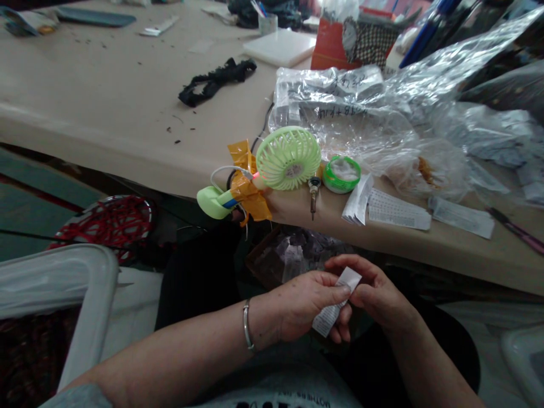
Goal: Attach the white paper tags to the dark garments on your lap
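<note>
In my lap, just below the table edge, my left hand [312, 300] pinches a small white printed label [327, 321] between thumb and fingers. The label slants, its blank end up to the right and its small print at the lower end. Close against it is my right hand [378, 292], with curved fingers apart around the label's upper end. Its thumb is beside the label's edge; whether it touches is hard to see. Ahead on the table lie a folded stack of white labels [357, 199] and a strip of printed labels [397, 211].
A green fan [289, 158] is taped at the table edge. Beside it are a soldering-iron-like tip [313, 198] and a green tub [341, 174]. Clear plastic bags [340, 122] cover the right side. A black strap-like piece [216, 82] lies farther back. A white bin [106, 294] stands left.
</note>
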